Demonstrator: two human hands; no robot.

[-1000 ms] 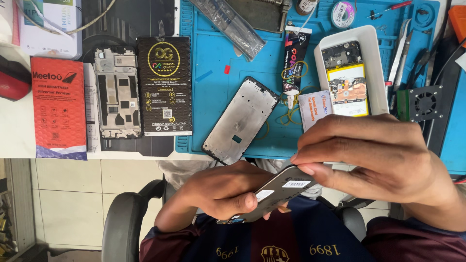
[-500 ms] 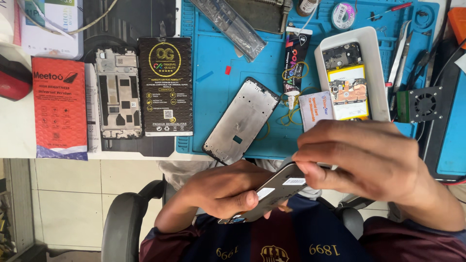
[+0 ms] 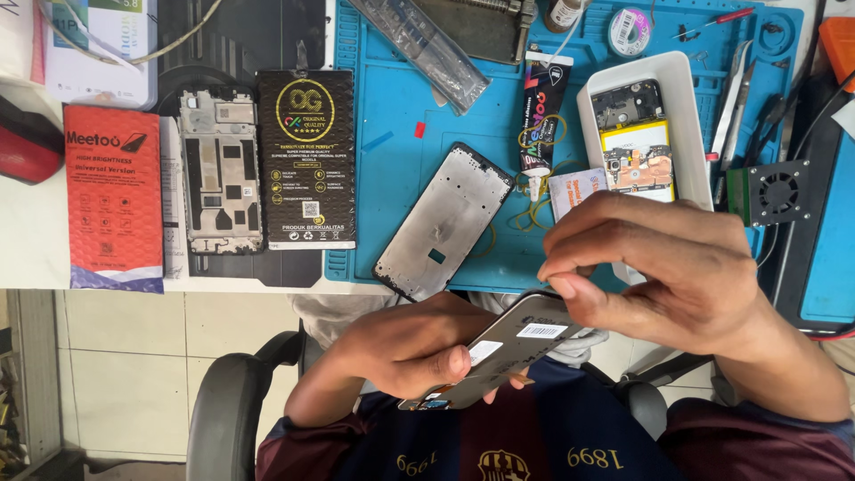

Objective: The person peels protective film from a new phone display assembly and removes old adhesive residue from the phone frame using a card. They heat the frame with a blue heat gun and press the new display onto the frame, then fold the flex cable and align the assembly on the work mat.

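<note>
Left hand: I saw my left hand (image 3: 405,352) cupped under a grey phone screen panel (image 3: 499,349), thumb pressed on its back face, fingers wrapped beneath, holding it below the desk edge and over my lap.
Right hand: my right hand (image 3: 663,267) sat above the panel's upper end, fingers drawn close together with the fingertips (image 3: 563,287) pinched at the panel's top edge; whether they gripped a film or just the edge, I could not tell.
Panel: it lay tilted, back face up, with small white stickers on it, well clear of the blue work mat (image 3: 401,134).
On the mat: a bare phone frame (image 3: 441,223) lay slanted near the mat's front edge, just above my left hand; a glue tube (image 3: 541,111) stood beside yellow rubber bands (image 3: 539,214).
Tray: a white tray (image 3: 681,107) held an opened phone with a yellow battery (image 3: 634,147), partly behind my right hand.
Left of the mat: a black flat box (image 3: 305,160), a second phone frame (image 3: 220,169) and a red packet (image 3: 114,196) lay side by side.
Right edge: tweezers (image 3: 732,102) and a small black fan (image 3: 777,191) sat beside the tray.
</note>
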